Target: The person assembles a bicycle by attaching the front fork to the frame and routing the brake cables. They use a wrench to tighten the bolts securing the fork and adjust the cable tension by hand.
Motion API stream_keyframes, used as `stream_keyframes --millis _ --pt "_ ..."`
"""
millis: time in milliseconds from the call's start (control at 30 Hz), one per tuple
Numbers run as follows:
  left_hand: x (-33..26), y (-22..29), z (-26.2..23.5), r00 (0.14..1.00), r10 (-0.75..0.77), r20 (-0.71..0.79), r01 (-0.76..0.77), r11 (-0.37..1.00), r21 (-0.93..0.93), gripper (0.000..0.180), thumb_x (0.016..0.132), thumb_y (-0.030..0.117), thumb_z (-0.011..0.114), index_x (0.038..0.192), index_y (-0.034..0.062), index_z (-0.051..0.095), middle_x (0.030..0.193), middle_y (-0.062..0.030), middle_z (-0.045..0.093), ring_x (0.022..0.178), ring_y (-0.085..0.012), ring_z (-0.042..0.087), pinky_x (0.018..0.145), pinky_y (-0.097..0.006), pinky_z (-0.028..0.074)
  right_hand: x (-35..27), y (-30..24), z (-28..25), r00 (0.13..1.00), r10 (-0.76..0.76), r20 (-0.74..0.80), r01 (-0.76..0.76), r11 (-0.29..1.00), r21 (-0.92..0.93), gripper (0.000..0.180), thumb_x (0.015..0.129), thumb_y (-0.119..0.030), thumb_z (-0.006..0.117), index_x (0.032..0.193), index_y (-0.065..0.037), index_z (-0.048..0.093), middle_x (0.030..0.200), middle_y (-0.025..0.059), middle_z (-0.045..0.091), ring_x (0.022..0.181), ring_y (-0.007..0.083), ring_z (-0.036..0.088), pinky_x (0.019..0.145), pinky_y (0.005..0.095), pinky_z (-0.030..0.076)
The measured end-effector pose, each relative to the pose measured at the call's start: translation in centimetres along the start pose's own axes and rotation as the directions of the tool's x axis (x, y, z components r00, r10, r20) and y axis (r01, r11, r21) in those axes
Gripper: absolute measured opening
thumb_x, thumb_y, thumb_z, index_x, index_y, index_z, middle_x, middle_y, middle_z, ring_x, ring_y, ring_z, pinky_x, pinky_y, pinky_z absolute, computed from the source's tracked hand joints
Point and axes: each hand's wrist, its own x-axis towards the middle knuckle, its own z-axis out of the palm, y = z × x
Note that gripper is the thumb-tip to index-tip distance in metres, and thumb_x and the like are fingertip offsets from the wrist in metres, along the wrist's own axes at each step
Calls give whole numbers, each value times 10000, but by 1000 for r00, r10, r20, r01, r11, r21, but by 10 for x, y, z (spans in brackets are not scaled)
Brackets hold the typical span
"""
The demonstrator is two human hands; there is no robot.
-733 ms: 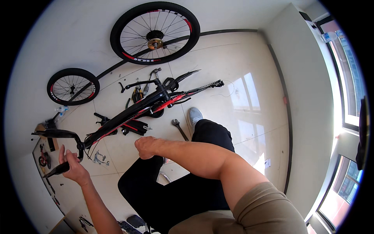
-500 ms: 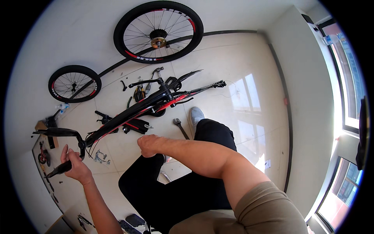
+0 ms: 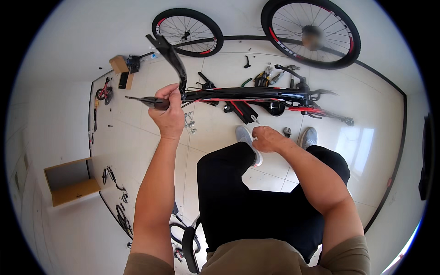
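A black-and-red bicycle frame [image 3: 238, 94] stretches across the view, level with my left hand at its left end. My left hand [image 3: 168, 112] is closed around the black two-legged fork [image 3: 176, 62] close to where it meets the frame. One fork leg points away from me; the other sticks out to the left past my fingers. My right hand [image 3: 267, 139] is closed in a fist above my left shoe, apart from the frame. Whatever its fingers hold, if anything, is hidden. Near it on the floor shows the head of an adjustable wrench [image 3: 287, 132].
Two wheels, a smaller one [image 3: 188, 54] and a larger one [image 3: 267, 27], lean against the far wall. Beyond the frame lie pliers [image 3: 263, 79] and a hammer [image 3: 292, 68]. A silver metal part [image 3: 189, 123] lies near my left wrist. A cardboard box [image 3: 118, 64] stands far left.
The view has turned left, so the wheels and tools appear further right. The frame now lies nearly level across the picture, and the fork has swung. My right hand remains closed.
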Motion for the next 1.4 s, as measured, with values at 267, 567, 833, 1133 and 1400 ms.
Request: stream_keyframes --millis 267,567,833,1133,1400 --pt "8 -14 -27 993 40 107 -42 999 16 100 861 13 605 917 -25 680 727 -32 628 616 -83 549 567 -224 426 -4 -2 -2 1000 -14 20 14 1000 -21 401 785 -145 540 1126 44 633 1114 279 642 1087 396 609 986 409 464" --pt "9 -10 -25 980 50 192 -44 998 -37 120 852 -23 556 947 -44 628 723 -46 575 569 -98 482 565 -248 428 -7 -3 -4 1000 -14 7 15 1000 -28 417 781 -142 537 1144 43 623 1094 286 643 1067 403 615 966 419 472" --pt "19 -10 -32 960 46 277 -24 996 -83 108 859 -16 568 907 -37 661 718 -34 600 602 -83 518 546 -228 420 -3 1 3 993 -70 -98 72 997 23 321 778 -114 530 1020 61 647 1045 277 653 1034 401 625 911 438 499" --pt "-3 -3 3 998 40 -53 -37 998 53 102 867 11 597 927 -15 674 740 -23 615 628 -75 525 578 -219 420 -5 4 4 992 -76 -103 80 996 36 320 781 -125 529 1014 62 643 1051 279 649 1039 413 619 918 442 493" --pt "-2 -5 5 989 142 -48 -139 988 70 103 876 23 608 951 -20 664 672 -17 570 572 -71 504 534 -211 401 -9 -3 3 997 -41 -61 42 999 20 353 780 -128 534 1063 59 633 1070 282 645 1055 407 615 935 436 485"
